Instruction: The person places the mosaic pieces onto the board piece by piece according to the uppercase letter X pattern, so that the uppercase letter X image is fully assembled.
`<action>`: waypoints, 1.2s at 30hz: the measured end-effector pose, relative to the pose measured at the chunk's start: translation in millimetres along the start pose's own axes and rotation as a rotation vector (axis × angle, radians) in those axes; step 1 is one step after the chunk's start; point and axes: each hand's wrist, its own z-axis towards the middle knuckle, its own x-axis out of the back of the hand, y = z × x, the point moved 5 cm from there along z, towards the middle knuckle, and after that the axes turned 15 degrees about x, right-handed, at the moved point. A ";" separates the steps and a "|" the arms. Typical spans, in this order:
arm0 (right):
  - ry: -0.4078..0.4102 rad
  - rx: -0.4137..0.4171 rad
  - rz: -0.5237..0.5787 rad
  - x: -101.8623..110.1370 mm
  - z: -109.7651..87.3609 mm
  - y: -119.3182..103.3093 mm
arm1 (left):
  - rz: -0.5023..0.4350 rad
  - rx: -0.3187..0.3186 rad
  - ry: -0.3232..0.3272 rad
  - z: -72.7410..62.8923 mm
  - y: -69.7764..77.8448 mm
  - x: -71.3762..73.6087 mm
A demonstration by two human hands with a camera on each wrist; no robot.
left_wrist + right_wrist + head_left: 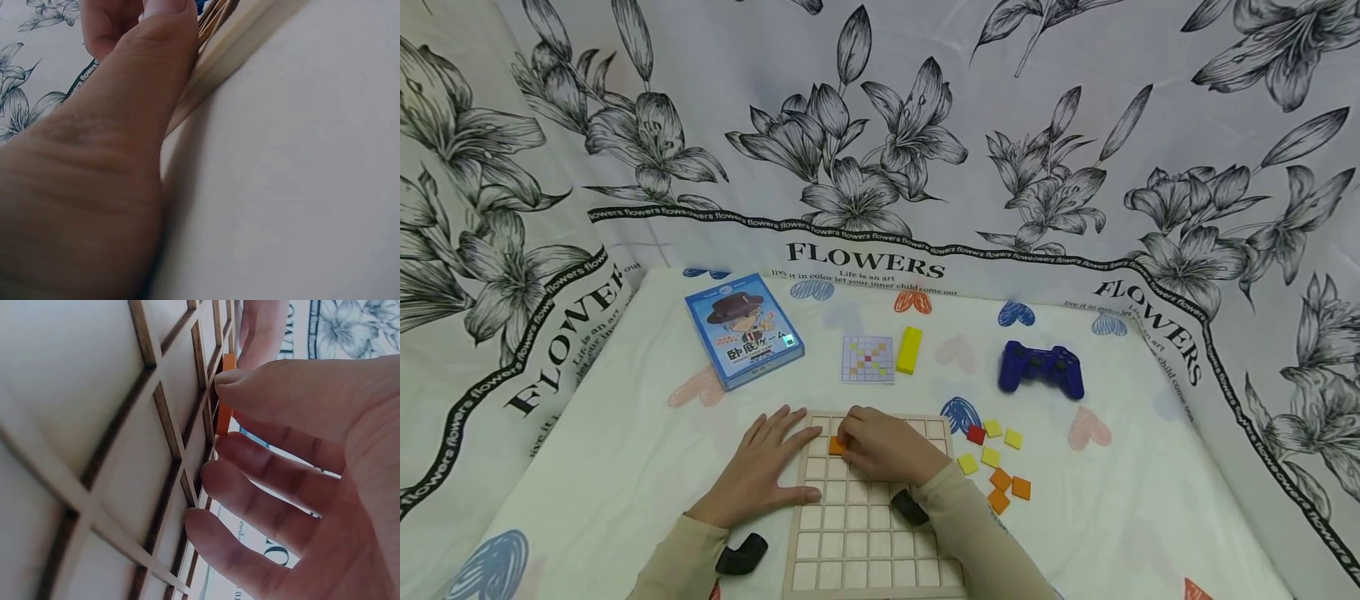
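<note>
A wooden grid board (856, 546) with square cells lies on the cloth in front of the person. My right hand (887, 446) pinches an orange square tile (226, 394) between thumb and fingers, at a cell near the board's upper left. In the right wrist view the tile stands tilted up against the cell's dividers. My left hand (763, 462) rests along the board's left edge, fingers straight and spread, the thumb reaching over the frame. The left wrist view shows its thumb (150, 62) beside the wooden rim.
Right of the board lie loose orange tiles (1021, 488), yellow tiles (1013, 438) and a red tile (976, 434). Behind it are a blue game box (745, 329), a coloured pattern card (868, 360), a yellow block (909, 350) and a dark blue game controller (1041, 369).
</note>
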 end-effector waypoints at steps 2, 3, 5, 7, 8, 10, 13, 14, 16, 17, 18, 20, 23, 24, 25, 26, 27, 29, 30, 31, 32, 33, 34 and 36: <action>0.000 0.000 -0.008 -0.9 0.1 0.3 | -0.001 -0.005 0.005 -0.3 0.0 0.4; -0.001 0.001 -0.013 -1.4 0.2 0.5 | -0.003 -0.006 0.007 -0.5 0.0 0.6; -0.002 -0.002 -0.019 -1.4 0.4 0.4 | -0.005 -0.007 0.008 -0.8 0.1 0.7; -0.008 -0.006 -0.021 -1.4 0.5 0.4 | -0.007 -0.005 0.005 -0.6 0.3 0.6; -0.010 -0.006 -0.023 -1.4 0.6 0.5 | -0.008 -0.002 0.002 -0.3 0.5 0.5; -0.015 -0.006 -0.024 -1.2 0.7 0.4 | -0.005 0.002 -0.001 -0.1 0.6 0.1; -0.016 0.008 -0.035 -1.7 1.0 0.1 | -0.002 0.000 0.002 -0.4 0.5 -0.3; -0.014 0.012 -0.038 -2.0 1.1 0.0 | 0.000 -0.001 0.004 -0.6 0.4 -0.3; -0.011 0.017 -0.043 -2.5 1.2 0.0 | 0.003 -0.005 0.012 -0.7 0.1 -0.3; -0.010 0.018 -0.046 -2.8 1.2 0.0 | 0.003 -0.004 0.014 -0.7 0.1 -0.4; -0.011 0.016 -0.049 -3.2 1.1 0.2 | 0.003 -0.003 0.014 -0.5 0.0 -0.4; -0.013 0.011 -0.054 -3.5 1.1 0.7 | 0.006 -0.001 0.014 0.0 0.2 -0.5; -0.022 0.003 -0.060 -3.3 0.4 0.9 | 0.002 -0.003 0.012 0.2 1.0 -0.6; -0.026 0.000 -0.058 -3.4 0.0 1.1 | 0.001 -0.005 0.013 0.1 1.4 -0.5; -0.030 -0.003 -0.057 -2.7 -0.6 1.2 | 0.002 -0.007 0.014 0.1 1.6 -0.5; -0.033 -0.012 -0.051 -1.0 -1.5 0.9 | -0.001 -0.009 0.016 0.0 1.8 -0.3; -0.033 -0.022 -0.048 0.8 -3.3 1.4 | 0.000 -0.012 0.020 0.0 1.9 -0.1; -0.027 -0.049 -0.043 6.3 -9.3 3.2 | 0.000 -0.015 0.025 -0.2 1.9 0.0; -0.021 -0.069 -0.035 10.5 -13.9 4.7 | -0.002 -0.018 0.030 -0.3 2.1 0.3; -0.011 -0.085 -0.031 15.3 -19.7 6.4 | -0.003 -0.019 0.031 -0.5 2.0 0.3; 0.002 -0.108 -0.019 20.2 -26.9 8.6 | -0.006 -0.022 0.034 -0.7 2.0 0.4; 0.015 -0.124 -0.019 24.9 -35.0 11.3 | -0.008 -0.024 0.036 -0.7 2.1 0.5; 0.025 -0.150 -0.010 29.9 -44.0 14.2 | -0.010 -0.026 0.038 -0.8 2.1 0.6; 0.043 -0.194 -0.004 38.8 -63.9 20.2 | -0.013 -0.033 0.045 -0.6 2.5 1.0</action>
